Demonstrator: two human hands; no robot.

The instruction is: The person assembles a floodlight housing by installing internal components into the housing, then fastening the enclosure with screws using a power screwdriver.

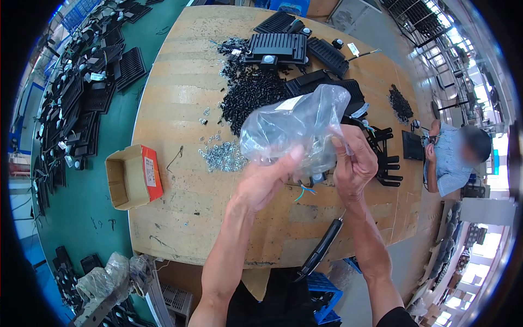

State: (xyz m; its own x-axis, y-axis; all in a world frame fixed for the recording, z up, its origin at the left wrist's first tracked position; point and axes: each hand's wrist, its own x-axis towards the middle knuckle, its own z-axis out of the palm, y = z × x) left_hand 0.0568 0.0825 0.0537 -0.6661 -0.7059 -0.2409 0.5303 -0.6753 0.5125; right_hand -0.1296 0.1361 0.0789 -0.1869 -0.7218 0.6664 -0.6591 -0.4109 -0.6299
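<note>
A clear plastic bag [291,128] is held up over the middle of the wooden table, with a small pale label near its top. My left hand [267,182] supports the bag from below on its left side, thumb against the plastic. On the right, my right hand [354,161] pinches the bag's edge between thumb and fingers. Behind the bag lies a heap of small black parts [253,90]. Small silvery metal pieces [223,157] are spread left of the bag. What the bag contains, if anything, cannot be made out.
An open cardboard box [122,177] stands at the left table edge [180,240]. A black electric screwdriver [324,245] lies at the front edge. Black finned housings [278,46] lie at the back. A person [452,155] works at the right; a green surface [117,141] holds more housings.
</note>
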